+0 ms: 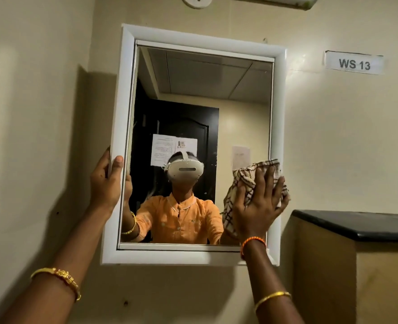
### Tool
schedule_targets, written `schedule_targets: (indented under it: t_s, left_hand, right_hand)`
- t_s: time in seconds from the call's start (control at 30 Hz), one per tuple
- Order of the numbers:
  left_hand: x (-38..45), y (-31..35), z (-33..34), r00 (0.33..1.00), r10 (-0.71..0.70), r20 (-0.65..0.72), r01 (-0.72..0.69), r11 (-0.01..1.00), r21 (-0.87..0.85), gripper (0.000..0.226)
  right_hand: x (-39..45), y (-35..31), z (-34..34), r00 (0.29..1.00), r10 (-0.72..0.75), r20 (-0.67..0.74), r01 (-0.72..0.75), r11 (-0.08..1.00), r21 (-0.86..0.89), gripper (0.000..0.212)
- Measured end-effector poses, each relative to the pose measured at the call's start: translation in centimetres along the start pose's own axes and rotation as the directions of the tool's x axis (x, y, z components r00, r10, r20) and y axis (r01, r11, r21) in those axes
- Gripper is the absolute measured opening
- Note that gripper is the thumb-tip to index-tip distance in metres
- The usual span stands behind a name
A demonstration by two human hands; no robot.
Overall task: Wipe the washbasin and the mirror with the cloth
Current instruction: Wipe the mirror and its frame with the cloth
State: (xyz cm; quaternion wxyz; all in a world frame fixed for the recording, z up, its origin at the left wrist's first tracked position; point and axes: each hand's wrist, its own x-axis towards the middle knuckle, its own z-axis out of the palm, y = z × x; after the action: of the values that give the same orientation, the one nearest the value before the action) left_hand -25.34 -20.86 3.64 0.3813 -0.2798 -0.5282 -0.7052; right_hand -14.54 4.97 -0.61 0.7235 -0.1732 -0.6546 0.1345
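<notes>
1. The mirror [200, 94] hangs on a cream wall [41, 90]; its white moulded frame [123, 113] is rectangular and smooth, tilted a little in the view, the glass set inside it.
2. The left hand [107, 181] grips the mirror's left frame edge, thumb curled over the front lip and fingers wrapped behind it.
3. The right hand [261, 206] presses the cloth [247, 181] against the mirror's lower right corner, fingers spread and mostly straight over the bunched fabric; the little finger reaches past the glass onto the right frame strip.
4. The cloth is soft, crumpled, cream with dark brown checks.
5. Above and left of the cloth the glass lies open up to the mirror's top edge.
6. Right of the mirror, a black glossy slab [368, 225] tops a cream ledge, near the frame's lower right corner.
7. Above that, right of the mirror's top, a paper label [354, 64] reads "WS 13".
8. The washbasin is out of view.
</notes>
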Motion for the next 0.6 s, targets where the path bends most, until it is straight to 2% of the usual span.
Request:
schedule_targets:
  t_s: [0.1,0.3,0.47,0.6]
  left_hand:
    - [-0.1,0.1,0.0,1.0,-0.016,-0.007,0.015,1.0,-0.006,0.035]
    - [-0.3,0.7,0.1,0.999,-0.047,-0.002,0.046,0.997,-0.054,0.033]
    - [-0.4,0.8,0.0,0.997,-0.072,0.011,0.072,0.994,-0.078,0.037]
    - [-0.6,0.8,0.0,0.997,-0.08,0.023,0.081,0.995,-0.056,0.038]
  right_hand:
    - [2.4,-1.1,0.2,1.0,-0.007,0.007,0.007,1.0,0.023,0.063]
    - [8.3,-3.4,1.3,0.99,-0.139,0.006,0.139,0.988,0.06,0.069]
    - [3.6,-0.5,0.7,0.988,-0.153,-0.032,0.156,0.98,0.12,0.064]
    - [3.0,-1.1,0.6,0.996,-0.081,-0.044,0.088,0.979,0.186,0.064]
